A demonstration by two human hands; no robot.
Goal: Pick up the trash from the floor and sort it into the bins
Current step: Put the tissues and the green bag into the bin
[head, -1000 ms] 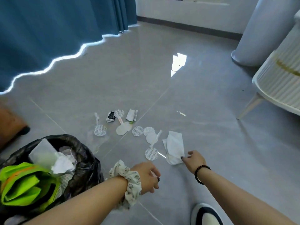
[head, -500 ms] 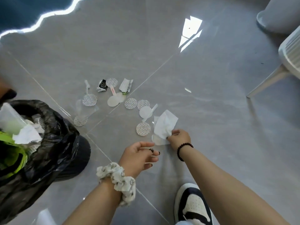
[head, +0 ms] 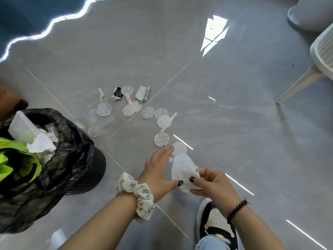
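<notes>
My right hand [head: 214, 184] pinches a crumpled white tissue [head: 182, 166], lifted just off the grey floor. My left hand [head: 158, 170] is beside it with straight fingers, its thumb tip touching the tissue's lower edge. A plain white disc [head: 179, 148] lies on the floor just beyond the tissue. Several round foil seals [head: 161, 139], tabbed white discs [head: 163, 121], a black wrapper [head: 117, 93] and a white-green wrapper [head: 142, 92] lie scattered farther out. A bin lined with a black bag [head: 72, 150] stands at the left, holding paper and something bright green.
My black-and-white shoe [head: 214, 221] is planted under my right wrist. A white chair's leg [head: 297, 85] stands at the right, a pale round base [head: 304, 17] at top right. A blue curtain [head: 27, 13] hangs at top left.
My right hand has lifted the tissue off the floor and drawn it toward me, uncovering a white disc. My left hand has moved in beside the tissue. The view has tilted down.
</notes>
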